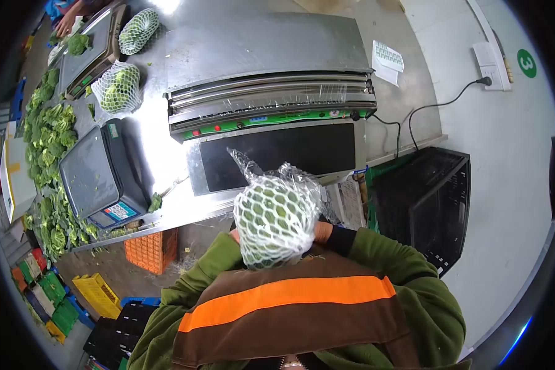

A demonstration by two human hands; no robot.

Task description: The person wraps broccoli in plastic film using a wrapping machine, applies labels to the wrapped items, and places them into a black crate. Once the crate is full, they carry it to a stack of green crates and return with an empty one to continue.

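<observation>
A head of broccoli in a white foam net [274,222] is held up close in front of my apron. Clear plastic film [299,179] clings to its far side and sticks up in loose ends. My left hand [235,235] grips it from the left, showing only a sliver. From the right, my right hand [322,232] holds it, with its fingers hidden behind the net. Just beyond lies the black plate [280,157] of a film-wrapping machine [271,105] with rollers and a green front strip.
To the left are a digital scale [95,176], loose broccoli [46,142] and netted broccoli heads [118,89]. Another person's hand [68,23] is by a farther scale [92,46]. A black crate [422,203] stands right, below a power cable [441,106]; an orange crate [151,250] sits under the table.
</observation>
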